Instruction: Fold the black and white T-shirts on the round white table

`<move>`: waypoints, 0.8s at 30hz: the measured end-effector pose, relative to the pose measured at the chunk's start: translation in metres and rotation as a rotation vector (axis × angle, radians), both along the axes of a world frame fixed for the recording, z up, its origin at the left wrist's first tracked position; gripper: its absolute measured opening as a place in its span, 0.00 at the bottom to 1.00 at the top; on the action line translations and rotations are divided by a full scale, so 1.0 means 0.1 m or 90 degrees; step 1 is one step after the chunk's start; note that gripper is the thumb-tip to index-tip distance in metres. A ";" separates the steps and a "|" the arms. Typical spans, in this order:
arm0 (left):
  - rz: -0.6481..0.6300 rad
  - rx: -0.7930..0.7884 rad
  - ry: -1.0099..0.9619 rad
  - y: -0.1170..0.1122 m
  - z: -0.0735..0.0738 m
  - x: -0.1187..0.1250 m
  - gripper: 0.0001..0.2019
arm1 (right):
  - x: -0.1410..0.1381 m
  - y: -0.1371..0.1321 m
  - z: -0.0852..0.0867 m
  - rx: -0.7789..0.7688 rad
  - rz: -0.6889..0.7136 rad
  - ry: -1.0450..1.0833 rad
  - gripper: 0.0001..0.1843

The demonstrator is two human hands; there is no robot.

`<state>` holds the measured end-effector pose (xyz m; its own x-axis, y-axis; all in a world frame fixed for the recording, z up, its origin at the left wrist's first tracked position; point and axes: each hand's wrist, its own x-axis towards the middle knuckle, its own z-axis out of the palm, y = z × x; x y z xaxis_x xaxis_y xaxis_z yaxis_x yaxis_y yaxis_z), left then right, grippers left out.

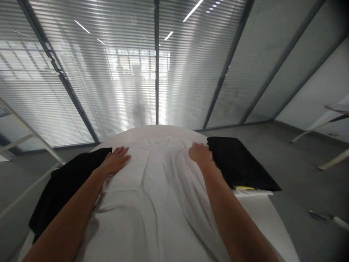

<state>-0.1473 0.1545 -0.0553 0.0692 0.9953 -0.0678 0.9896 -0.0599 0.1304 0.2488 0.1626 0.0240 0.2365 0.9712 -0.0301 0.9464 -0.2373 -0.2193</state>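
Note:
A white T-shirt [160,203] lies spread on the table, its neckline at the far end. Its left side is turned inward, and a flat squarish sleeve panel rests on top. My left hand [117,160] presses flat on that folded side near the shoulder, fingers stretched out. At the opposite shoulder, my right hand [201,153] has its fingers curled on the shirt's edge; the fingertips are partly hidden. Loose creases run down the fabric from there.
A folded black garment [241,163] lies at the right edge, with white material and a yellow strip [244,188] beneath. Black cloth [69,182] drapes at the left. The white table [272,214] has a rounded far edge. Beyond it stands a glass partition with blinds [180,83].

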 end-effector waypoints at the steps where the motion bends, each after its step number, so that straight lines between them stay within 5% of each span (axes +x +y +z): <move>1: 0.001 0.001 -0.002 0.00 0.00 0.00 0.34 | 0.12 0.03 -0.01 -0.011 -0.032 -0.003 0.23; 5: 0.006 0.002 0.004 -0.01 0.01 0.02 0.34 | 0.32 0.09 -0.11 -0.057 -0.044 0.023 0.26; 12: 0.007 -0.003 -0.003 -0.02 0.04 0.02 0.35 | 0.21 0.11 -0.21 -0.069 -0.043 0.007 0.25; 24: 0.005 0.005 0.003 0.04 -0.05 -0.03 0.35 | 0.40 0.09 0.06 -0.018 0.035 0.002 0.20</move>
